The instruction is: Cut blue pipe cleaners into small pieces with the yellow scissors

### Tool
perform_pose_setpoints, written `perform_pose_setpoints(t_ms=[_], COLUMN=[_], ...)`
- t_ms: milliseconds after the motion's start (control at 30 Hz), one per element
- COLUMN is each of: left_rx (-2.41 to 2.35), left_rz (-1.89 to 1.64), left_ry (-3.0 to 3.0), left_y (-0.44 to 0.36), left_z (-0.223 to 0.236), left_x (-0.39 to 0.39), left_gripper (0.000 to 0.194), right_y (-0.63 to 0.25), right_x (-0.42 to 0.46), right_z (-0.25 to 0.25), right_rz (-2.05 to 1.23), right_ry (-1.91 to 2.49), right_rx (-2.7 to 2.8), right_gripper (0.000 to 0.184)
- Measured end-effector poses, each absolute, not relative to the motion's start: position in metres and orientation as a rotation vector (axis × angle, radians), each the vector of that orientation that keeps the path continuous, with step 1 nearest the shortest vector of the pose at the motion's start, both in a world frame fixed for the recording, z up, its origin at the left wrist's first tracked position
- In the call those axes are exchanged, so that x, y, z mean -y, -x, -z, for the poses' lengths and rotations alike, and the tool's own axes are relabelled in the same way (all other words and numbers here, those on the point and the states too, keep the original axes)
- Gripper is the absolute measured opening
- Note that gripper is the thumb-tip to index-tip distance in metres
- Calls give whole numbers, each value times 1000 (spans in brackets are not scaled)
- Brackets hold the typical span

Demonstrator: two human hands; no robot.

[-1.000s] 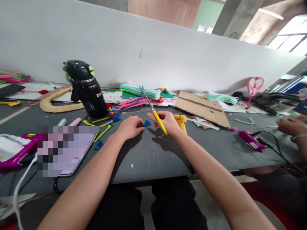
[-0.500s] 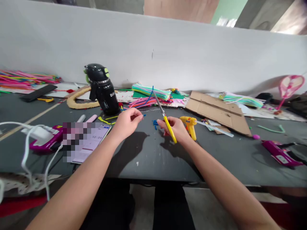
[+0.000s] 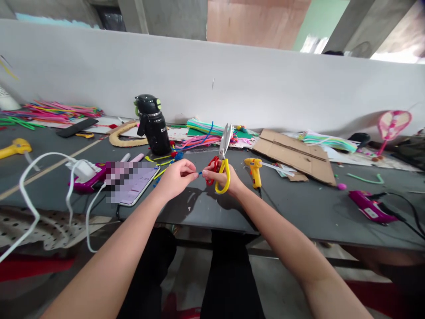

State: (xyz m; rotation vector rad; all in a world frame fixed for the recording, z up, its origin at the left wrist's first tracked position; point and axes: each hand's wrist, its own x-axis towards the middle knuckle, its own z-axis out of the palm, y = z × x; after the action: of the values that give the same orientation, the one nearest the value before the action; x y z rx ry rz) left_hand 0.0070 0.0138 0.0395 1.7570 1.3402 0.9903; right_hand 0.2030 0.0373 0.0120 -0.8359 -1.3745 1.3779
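Note:
My left hand [image 3: 179, 178] is closed in a pinch on a short blue piece of pipe cleaner [image 3: 199, 173]. Close beside it, my right hand [image 3: 232, 180] is wrapped round scissors [image 3: 225, 144] with one red and one yellow handle loop. Their blades point up and away, slightly apart. The right thumb and fingertip meet the other end of the blue piece; whether they grip it too, I cannot tell. More blue bits [image 3: 178, 156] lie behind my left hand, by the black bottle [image 3: 157, 133]. A yellow glue gun [image 3: 255, 172] rests right of my right hand.
A phone [image 3: 141, 184] and a purple power strip [image 3: 89, 177] with white cables lie left. Along the white partition [image 3: 186, 79] are pipe cleaner bundles [image 3: 207, 127] and cardboard [image 3: 295, 155]. Another purple power strip [image 3: 372, 207] is at right; a second yellow glue gun [image 3: 16, 148] is far left.
My hands have come together, with the right fingertips now at the blue piece. The scissors have turned, showing both handle loops and parted blades. The camera view has shifted.

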Motion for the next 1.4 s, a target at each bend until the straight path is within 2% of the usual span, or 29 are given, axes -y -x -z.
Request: perform_pose_setpoints(t_ms=[233,533,833,1000,1100,1300,1400], left_rx=[-1286,-1193,-1542,-1362,-1298,-1279,-1283], left_rz=[-956,-978,-1029,-1065,-956,-1026,-996], left_ry=[-1772,-1746,-1840,-2119,-2033,-2160,-2233], left_y=[-7,-18,-6,-10,-16,-21,-23], left_z=[-34,-28,-21,-22,-26,-27,-28], left_x=[-18,-24,-35,-32,-27,-23,-23], left_gripper=[35,30,21,44,41,29,29], right_y=[-201,-203,-209,-209,-208,-207,-207], right_x=[-37,-40,-43,-42,-43,-40,-38], right_z=[-13,-14,-21,-22,-19,-19,-22], right_rz=[-1391,-1355,-1211,-1210,-1216,-1268,-1253], right_ry=[886,928,1043,1062,1040,962,1001], right_rx=[1394,1444,1381,1429,1431,1435,1459], right_gripper=[49,50,53,54,55,55,55])
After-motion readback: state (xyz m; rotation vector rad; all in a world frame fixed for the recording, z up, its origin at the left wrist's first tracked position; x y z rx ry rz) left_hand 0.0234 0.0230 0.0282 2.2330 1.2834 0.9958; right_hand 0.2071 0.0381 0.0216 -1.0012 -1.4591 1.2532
